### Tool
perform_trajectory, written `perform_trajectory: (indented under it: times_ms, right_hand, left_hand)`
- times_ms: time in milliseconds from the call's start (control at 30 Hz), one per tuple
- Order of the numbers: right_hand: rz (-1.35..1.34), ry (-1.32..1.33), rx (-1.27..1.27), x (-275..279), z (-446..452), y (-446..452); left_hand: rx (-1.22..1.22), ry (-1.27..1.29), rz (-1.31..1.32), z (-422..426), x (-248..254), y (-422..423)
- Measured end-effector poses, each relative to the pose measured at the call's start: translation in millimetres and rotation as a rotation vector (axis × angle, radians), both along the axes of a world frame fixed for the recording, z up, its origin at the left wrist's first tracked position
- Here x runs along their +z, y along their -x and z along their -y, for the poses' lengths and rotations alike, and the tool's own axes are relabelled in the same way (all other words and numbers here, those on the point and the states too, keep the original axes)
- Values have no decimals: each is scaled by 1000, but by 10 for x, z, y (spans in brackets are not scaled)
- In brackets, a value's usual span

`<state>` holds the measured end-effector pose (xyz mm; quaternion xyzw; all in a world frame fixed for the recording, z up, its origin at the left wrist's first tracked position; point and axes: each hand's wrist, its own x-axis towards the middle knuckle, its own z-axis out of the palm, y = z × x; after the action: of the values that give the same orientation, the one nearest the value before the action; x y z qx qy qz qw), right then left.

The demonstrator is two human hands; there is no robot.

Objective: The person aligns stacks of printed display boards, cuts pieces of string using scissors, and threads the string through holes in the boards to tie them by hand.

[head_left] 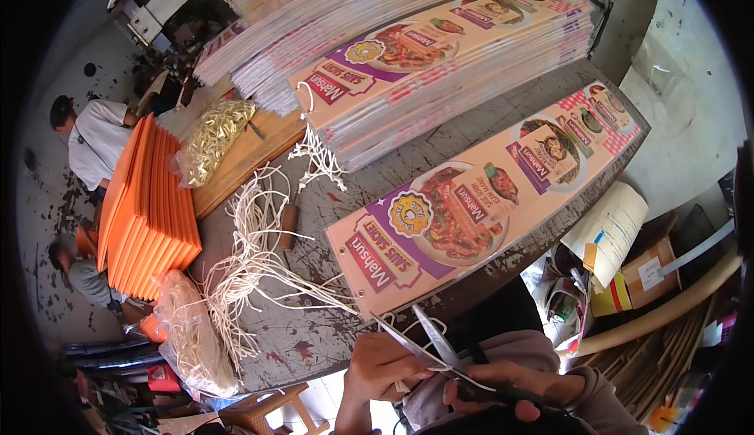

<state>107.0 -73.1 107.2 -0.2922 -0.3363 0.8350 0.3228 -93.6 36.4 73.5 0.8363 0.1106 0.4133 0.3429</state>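
My right hand (pixel 514 381) grips a pair of scissors (pixel 441 342) near the table's front edge, their blades apart and pointing away from me. My left hand (pixel 383 366) is closed, pinching white string (pixel 428 369) beside the blades. The string runs near the corner of a printed food banner (pixel 510 186), which lies on the table with metal eyelets along its short left edge. Left of that corner spreads a tangled bundle of white strings (pixel 251 258). Part of the scissors' handles is hidden by my fingers.
Behind the banner, tall stacks of similar banners (pixel 463 66) stand on the scratched grey table (pixel 314 341). Orange folded sheets (pixel 149 223), a bag of brass eyelets (pixel 214 140) and a bag of string (pixel 192 333) are at left. Two people (pixel 98 140) sit beyond.
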Motion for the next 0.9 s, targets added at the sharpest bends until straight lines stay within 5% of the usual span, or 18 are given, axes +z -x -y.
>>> perform_trajectory:
  times_ms: [233,333,367,433,600,733,900]
  right_hand:
    - [353,-801,-114,39,-210,-131]
    - [312,-714,32,-106,-244,-125]
    - [-104,-627,102,-281,-245,-91]
    - [-517,-521,156,-377,-175,-46]
    - [-145,-144,-81,-210,32,18]
    - [-249,-153,2,-369,84,22]
    - [-46,-268,-43,-99,-163,-85]
  left_hand:
    - [5,168,135,51,-48,-134]
    - [-105,222,127,117,-28,-205]
    - [-128,223,96,143,-7,-217]
    - [-124,197,75,154,-3,-221]
    - [-71,139,46,104,-46,-126]
    - [-65,175,44,70,-6,-44]
    - [78,52,-6,1,-75,54]
